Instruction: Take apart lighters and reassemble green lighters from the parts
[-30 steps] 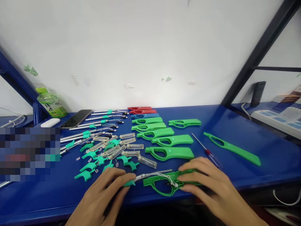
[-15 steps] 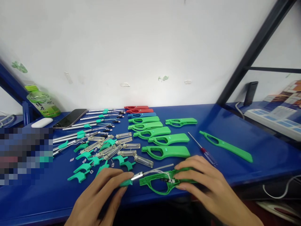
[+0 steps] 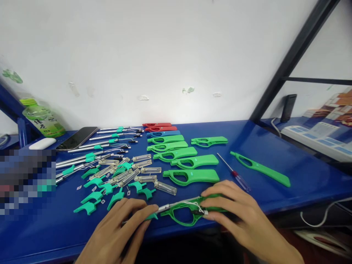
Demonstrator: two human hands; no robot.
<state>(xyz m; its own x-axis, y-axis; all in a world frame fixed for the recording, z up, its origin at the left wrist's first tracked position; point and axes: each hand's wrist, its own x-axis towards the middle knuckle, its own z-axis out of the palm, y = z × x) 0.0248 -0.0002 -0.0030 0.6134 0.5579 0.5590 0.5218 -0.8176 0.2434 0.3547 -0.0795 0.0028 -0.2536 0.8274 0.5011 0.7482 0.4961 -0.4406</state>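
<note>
a green shell half (image 3: 183,223) lies open side up at the near edge of the blue table (image 3: 272,146), its grip end partly covered by the right hand (image 3: 236,211). that hand is palm down, fingers spread slightly and bent, fingertips pressing on the shell, the forearm entering from the lower right. a metal tube (image 3: 164,208) extends along the shell's upper side, with white wires (image 3: 189,202) leading to the right fingertips. the left hand (image 3: 121,229) approaches from the lower left, knuckles raised, fingers curled, thumb beneath, in a narrow pinch on the tube's teal clip (image 3: 152,216). beyond the shell, a closer row of green handles (image 3: 203,176) is noted, with clear cylinders (image 3: 165,187) to the left and a screwdriver (image 3: 238,176) to the right.
</note>
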